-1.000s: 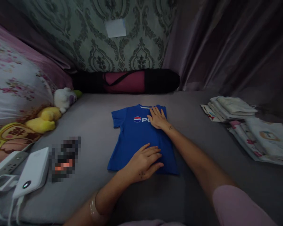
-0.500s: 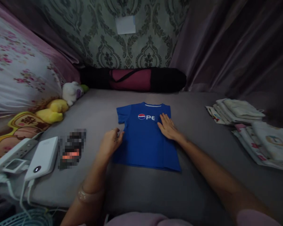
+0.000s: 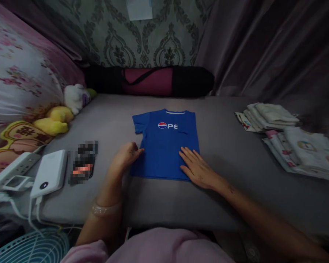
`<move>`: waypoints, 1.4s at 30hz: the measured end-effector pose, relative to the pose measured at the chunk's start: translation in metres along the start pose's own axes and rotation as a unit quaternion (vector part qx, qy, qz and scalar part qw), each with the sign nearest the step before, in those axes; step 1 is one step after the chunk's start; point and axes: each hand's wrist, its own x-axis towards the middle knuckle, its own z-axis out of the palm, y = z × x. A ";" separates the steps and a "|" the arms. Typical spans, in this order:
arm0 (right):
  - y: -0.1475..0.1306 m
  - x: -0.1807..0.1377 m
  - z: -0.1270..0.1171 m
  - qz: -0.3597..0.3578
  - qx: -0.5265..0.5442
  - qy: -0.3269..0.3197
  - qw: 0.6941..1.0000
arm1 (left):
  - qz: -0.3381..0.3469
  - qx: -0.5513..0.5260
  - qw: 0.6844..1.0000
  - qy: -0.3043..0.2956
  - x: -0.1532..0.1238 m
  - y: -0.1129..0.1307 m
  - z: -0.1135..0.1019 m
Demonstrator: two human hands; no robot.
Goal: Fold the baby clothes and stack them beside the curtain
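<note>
A blue T-shirt with a round red, white and blue logo and the letters "PE" lies on the grey bed sheet, neck end away from me. Its right side is folded inward, cutting off the lettering, and only the left sleeve sticks out. My right hand rests flat on the lower right part of the shirt, fingers stretched out. At the shirt's lower left edge, my left hand is closed with curled fingers, thumb and fingertips on the fabric; part of its grip is hidden.
Folded light cloths and a second folded pile lie at right. At left are a white power bank, a power strip, a blurred-out item and plush toys. A black-and-maroon long bag lies by the wall.
My right hand has slid from the upper right of the shirt down toward its hem. The shirt's right edge now lies straighter. My left hand stays at the left edge; the view has tilted down.
</note>
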 end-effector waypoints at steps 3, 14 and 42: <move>-0.010 -0.015 0.003 -0.015 -0.010 0.016 1.000 | 0.008 -0.010 1.000 -0.009 0.001 -0.001 0.001; -0.038 -0.060 -0.023 -0.064 0.121 -0.123 0.983 | 0.022 0.011 0.998 -0.064 -0.010 0.010 -0.008; -0.108 0.323 0.013 0.207 0.113 0.061 0.970 | 0.032 -0.011 0.997 -0.065 -0.018 0.005 -0.015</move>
